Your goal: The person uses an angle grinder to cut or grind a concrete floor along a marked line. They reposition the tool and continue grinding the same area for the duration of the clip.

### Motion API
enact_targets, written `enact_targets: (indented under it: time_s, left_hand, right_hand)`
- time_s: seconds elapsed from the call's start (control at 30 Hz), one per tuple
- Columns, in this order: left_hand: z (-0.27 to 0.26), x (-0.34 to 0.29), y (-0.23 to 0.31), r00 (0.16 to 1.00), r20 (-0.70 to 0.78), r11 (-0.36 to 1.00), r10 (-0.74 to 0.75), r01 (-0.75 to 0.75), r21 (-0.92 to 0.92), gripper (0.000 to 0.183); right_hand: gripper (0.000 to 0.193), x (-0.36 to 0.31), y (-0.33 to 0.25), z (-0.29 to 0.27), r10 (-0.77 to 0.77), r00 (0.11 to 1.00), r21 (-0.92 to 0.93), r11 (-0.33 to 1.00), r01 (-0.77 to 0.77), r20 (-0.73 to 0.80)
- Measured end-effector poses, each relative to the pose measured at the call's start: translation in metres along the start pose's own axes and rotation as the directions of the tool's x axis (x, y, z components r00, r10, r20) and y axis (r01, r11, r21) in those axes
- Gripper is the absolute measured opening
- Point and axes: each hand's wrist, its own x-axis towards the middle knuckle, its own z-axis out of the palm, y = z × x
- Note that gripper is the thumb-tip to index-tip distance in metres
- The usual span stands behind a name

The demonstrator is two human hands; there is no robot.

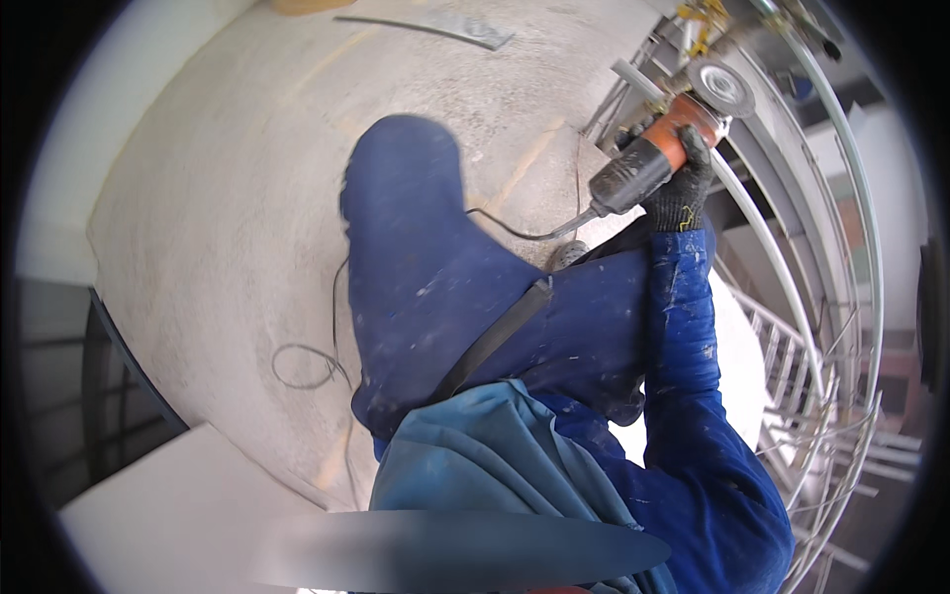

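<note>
My right hand (685, 190), in a dark knitted glove, is wrapped round an orange and black angle grinder (641, 166). Its thumb lies along the orange part of the body. Dark gloved fingertips show on the far side of the tool. The grinder's round grey disc (721, 87) points up and to the right, close to a curved pale metal tube (756, 198). Whether disc and tube touch, I cannot tell. From the rear of the grinder a black power cord (515, 233) runs left, behind my leg. My left hand is out of sight.
Curved metal railings (869, 218) and bars fill the right side. A flat metal strip (435, 32) lies on the concrete floor (228, 198) at the far end. Looped cable (307, 366) rests left of my bent leg (426, 257). A pale panel (168, 510) occupies the lower left.
</note>
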Motion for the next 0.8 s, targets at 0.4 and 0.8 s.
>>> enact_targets:
  time_s: [0.4,0.8]
  left_hand:
    - [0.153,-0.384,0.271,0.061,0.704,0.120,0.707,-0.992,-0.035,0.021]
    - [0.355,-0.737,0.196,-0.807,0.205,0.492,-0.554,-0.516,-0.701,0.025]
  right_hand:
    - [0.059,-0.008,0.000,-0.002,-0.079,0.997,0.024,0.997,0.079,0.008]
    - [0.046,-0.018,0.011,0.025,-0.145,0.948,0.092,0.980,0.178,-0.281]
